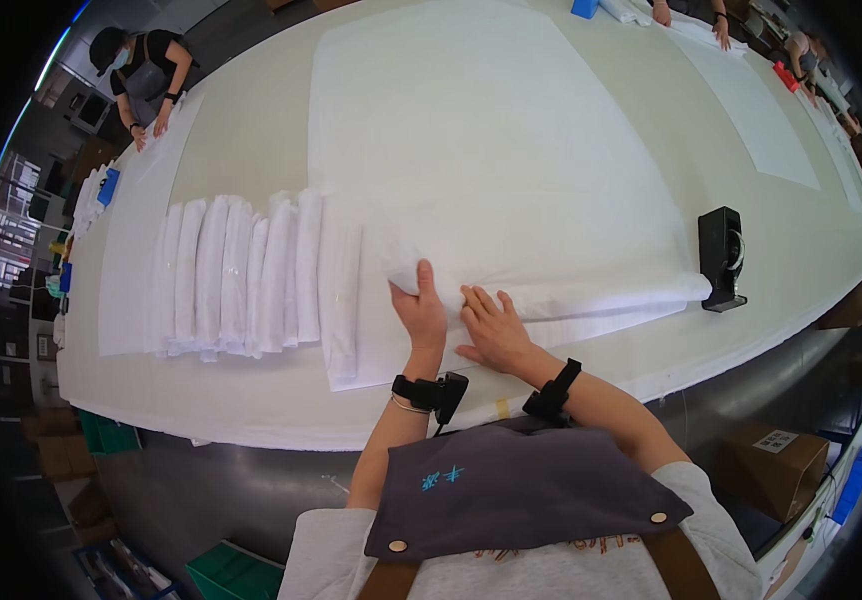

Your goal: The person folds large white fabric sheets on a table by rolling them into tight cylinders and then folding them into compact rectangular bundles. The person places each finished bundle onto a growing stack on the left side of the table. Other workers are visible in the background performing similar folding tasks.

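A white bundle (596, 296), rolled or folded long and narrow, lies across a large thin white sheet (468, 112); paper or fabric, I cannot tell which. My left hand (420, 311) grips the bundle's left end, thumb up and fingers tucked beneath the white material. Just right of it, my right hand (497, 330) rests on the near side of the bundle with its fingers spread. The bundle's right end reaches the black tape dispenser (721, 259). Left of my hands, a single flat white roll (343, 300) lies beside a row of several similar white rolls (236, 274).
All this rests on a wide pale table (243, 405). Co-workers handle white material at the far left (147, 82) and far right edges. A cardboard box (772, 469) stands on the floor at right; green bins (236, 571) stand at lower left.
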Tool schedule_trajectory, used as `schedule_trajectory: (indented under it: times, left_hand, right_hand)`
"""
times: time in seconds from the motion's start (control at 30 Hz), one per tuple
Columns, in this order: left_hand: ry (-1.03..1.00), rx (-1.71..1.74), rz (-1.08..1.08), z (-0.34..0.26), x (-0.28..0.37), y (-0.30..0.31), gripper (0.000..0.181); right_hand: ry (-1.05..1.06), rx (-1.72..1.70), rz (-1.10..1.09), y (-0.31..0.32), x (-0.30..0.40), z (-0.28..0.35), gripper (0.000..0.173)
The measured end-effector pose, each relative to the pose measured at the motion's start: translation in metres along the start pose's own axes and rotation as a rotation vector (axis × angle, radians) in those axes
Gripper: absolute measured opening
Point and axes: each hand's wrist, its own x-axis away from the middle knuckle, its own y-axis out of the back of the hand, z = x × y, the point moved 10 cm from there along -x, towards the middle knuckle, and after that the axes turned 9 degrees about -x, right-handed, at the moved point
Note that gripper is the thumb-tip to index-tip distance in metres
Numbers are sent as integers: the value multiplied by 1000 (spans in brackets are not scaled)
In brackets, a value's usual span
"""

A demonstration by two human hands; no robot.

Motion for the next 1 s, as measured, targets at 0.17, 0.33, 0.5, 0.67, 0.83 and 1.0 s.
schedule_trajectory:
  times: [0.17, 0.33, 0.5, 0.67, 0.83, 1.0]
  left_hand:
    - [-639, -775, 863, -38, 91, -143, 78]
    - [-662, -993, 1097, 12, 127, -160, 65]
    - [-656, -936, 1017, 14, 118, -162, 65]
    - [-609, -825, 990, 12, 117, -164, 64]
    - [-799, -759, 901, 9, 131, -149, 67]
    - [-713, -836, 995, 18, 133, -153, 76]
  right_hand:
    - [50, -406, -395, -12, 27, -29, 56]
    - [-30, -524, -319, -27, 39, -38, 54]
    - [-94, -515, -164, -27, 40, -36, 53]
    - [36, -273, 126, -33, 70, -25, 38]
    - [2, -624, -227, 119, 77, -40, 27]
    - [-59, -474, -494, 182, 0, -135, 40]
